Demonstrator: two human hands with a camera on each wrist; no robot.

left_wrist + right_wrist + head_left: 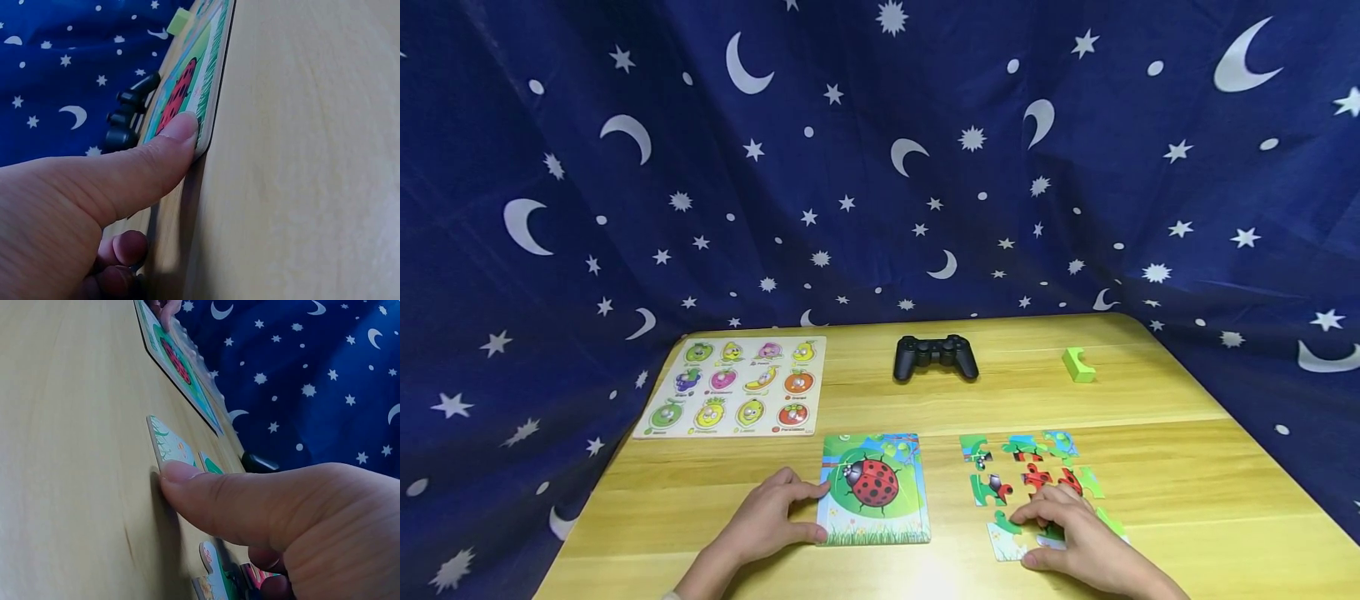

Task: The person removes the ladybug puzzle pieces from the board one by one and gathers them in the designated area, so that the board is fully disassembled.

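Observation:
A square ladybug picture board [872, 492] lies flat near the middle of the table. My left hand [775, 517] rests at its left side, index fingertip on the edge and thumb on the lower left corner; the thumb [169, 147] shows against that corner in the left wrist view. Loose ladybug jigsaw pieces [988, 490] are spread to the board's right. Over the nearest ones, my right hand [1071, 533] pinches a white-and-green jigsaw piece [1004, 542] between thumb and index finger. Its thumb presses the piece's edge in the right wrist view. Some pieces are partly hidden under this hand.
A fruit puzzle board [737, 387] lies at the back left. Behind the ladybug board is a black game controller [936, 357]. A green block [1078, 365] with a curved notch stands at the back right. A blue star-and-moon cloth [850, 167] hangs behind the table.

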